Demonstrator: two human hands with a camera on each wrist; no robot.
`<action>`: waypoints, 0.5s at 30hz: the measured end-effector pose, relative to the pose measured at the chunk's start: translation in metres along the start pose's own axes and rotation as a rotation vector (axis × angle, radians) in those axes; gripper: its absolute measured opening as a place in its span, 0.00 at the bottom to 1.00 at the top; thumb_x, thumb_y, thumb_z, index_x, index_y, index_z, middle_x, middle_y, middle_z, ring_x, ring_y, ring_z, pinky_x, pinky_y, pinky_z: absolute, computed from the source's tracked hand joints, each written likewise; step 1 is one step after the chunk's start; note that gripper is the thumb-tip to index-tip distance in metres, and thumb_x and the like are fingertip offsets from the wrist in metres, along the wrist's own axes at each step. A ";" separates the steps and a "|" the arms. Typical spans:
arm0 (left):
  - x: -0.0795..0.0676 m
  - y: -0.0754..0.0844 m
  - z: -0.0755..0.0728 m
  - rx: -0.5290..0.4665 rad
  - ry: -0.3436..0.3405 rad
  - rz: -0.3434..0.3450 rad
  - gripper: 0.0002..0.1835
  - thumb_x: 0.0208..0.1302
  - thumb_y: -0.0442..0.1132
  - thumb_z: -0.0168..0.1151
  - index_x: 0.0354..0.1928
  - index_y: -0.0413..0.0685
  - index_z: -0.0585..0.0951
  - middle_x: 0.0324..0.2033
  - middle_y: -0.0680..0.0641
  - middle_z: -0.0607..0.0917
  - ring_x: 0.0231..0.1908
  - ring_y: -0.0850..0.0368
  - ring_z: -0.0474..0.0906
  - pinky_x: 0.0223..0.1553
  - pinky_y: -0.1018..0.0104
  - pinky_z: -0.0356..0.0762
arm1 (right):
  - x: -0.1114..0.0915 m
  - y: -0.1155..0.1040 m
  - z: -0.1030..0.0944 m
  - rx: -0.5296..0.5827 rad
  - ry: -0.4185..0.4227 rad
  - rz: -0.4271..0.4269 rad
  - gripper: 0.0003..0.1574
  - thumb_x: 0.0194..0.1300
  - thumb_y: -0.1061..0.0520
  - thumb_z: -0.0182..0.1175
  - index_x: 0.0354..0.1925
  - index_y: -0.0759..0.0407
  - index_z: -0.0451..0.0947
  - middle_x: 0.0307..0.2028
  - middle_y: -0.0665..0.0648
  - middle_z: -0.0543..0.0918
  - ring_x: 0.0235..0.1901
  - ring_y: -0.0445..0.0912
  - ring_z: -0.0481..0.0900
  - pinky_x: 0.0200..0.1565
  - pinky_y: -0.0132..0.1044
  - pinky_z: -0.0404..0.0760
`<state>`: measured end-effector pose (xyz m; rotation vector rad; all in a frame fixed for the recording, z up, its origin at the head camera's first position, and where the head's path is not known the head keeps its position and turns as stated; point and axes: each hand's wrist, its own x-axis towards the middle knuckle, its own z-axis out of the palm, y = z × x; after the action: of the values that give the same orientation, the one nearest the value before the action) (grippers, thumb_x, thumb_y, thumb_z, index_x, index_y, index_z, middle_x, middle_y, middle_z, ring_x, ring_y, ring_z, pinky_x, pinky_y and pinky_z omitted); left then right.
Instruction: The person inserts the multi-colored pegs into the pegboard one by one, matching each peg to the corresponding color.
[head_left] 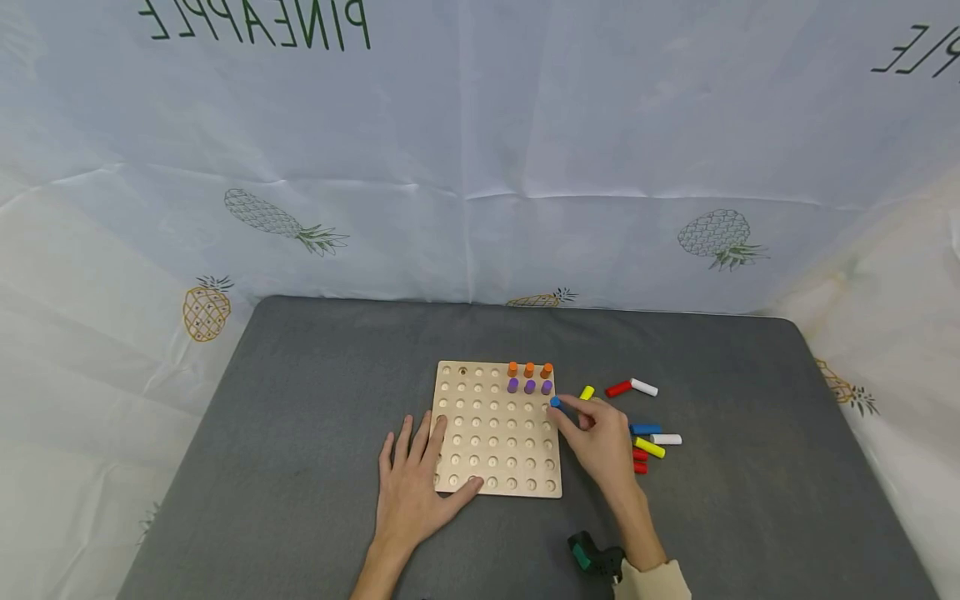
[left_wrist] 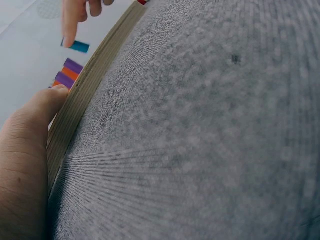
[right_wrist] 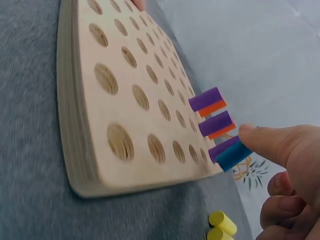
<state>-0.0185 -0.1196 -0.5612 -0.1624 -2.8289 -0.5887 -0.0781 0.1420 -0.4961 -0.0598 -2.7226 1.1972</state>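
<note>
Head view: the pegboard (head_left: 483, 451) is lying on grey cloth (head_left: 300, 467) in the lower middle of the frame, its upper right corner carrying pegs.
Orange pegs (head_left: 529, 370): three are standing in the top row, at its right end.
Purple pegs (head_left: 530, 387): three are standing in the row just below, one under each orange peg.
Blue peg (head_left: 555, 402): the right hand (head_left: 600, 437) is pinching it between thumb and forefinger at the board's right edge, just beside the rightmost purple peg; I cannot tell whether its end is entering the board.
Left hand (head_left: 416, 483): its fingers are lying spread wide over the board's left edge, the thumb resting at the lower edge, seemingly steadying it.
Filled: six places are holding pegs, and a third row is apparently being started.
Loose: red pegs (head_left: 618, 389), white pegs (head_left: 644, 387), yellow pegs (head_left: 650, 448) and a second blue peg (head_left: 646, 429) are lying right of the board; the hand may be hiding more.
Bare holes (head_left: 492, 441): these are covering most of the board, so the work is probably sitting at an early stage.
</note>
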 end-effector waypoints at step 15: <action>-0.001 0.000 0.000 0.020 -0.006 0.003 0.57 0.49 0.78 0.64 0.78 0.56 0.65 0.75 0.44 0.71 0.76 0.36 0.62 0.74 0.33 0.53 | 0.006 -0.007 0.022 0.242 -0.039 -0.025 0.17 0.58 0.58 0.75 0.46 0.61 0.90 0.16 0.51 0.62 0.15 0.35 0.55 0.20 0.27 0.55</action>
<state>-0.0180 -0.1195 -0.5613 -0.1655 -2.8384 -0.5592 -0.0873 0.1222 -0.5050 0.0284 -2.5798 1.5250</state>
